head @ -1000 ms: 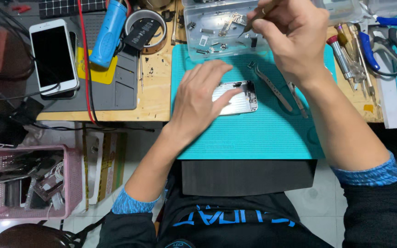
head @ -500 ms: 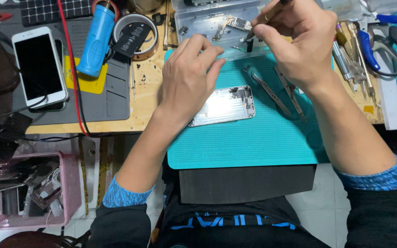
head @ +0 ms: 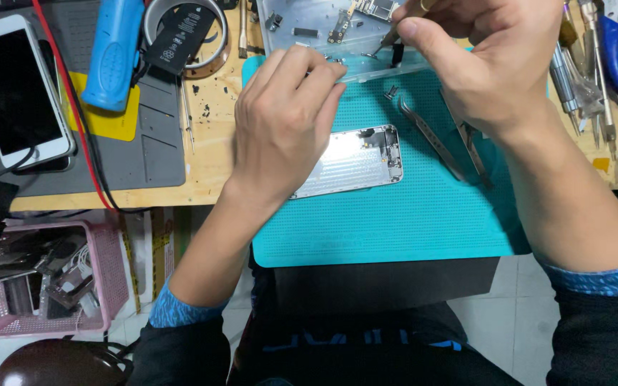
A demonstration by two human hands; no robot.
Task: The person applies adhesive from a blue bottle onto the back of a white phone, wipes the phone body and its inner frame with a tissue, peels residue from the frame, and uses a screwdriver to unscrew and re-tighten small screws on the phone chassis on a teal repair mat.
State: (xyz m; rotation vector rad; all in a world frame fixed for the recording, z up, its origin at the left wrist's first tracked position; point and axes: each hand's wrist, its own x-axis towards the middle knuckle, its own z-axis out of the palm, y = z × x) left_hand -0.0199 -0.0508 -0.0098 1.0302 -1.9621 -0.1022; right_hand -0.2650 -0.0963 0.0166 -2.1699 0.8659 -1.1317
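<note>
My left hand [head: 287, 121] reaches forward with its fingertips together on the near rim of a clear plastic tray [head: 302, 18] holding small phone parts; its thumb is hidden. My right hand [head: 488, 57] pinches a thin metal tool [head: 388, 41] whose tip points into the tray. A silver phone housing [head: 359, 161] lies on the teal mat [head: 395, 221], just right of my left wrist, with nothing touching it. Two tweezers [head: 430, 136] lie on the mat under my right hand.
A white phone [head: 12, 86] rests on a grey mat [head: 148, 146] at the left, beside a blue tool [head: 112, 50] and a tape roll with a black battery [head: 184, 32]. Screwdrivers and pliers [head: 577, 68] crowd the right edge. A pink basket [head: 44, 279] sits below the bench.
My left hand lifted off the phone housing and moved forward to the tray's rim. My right hand stayed at the tray with the tool.
</note>
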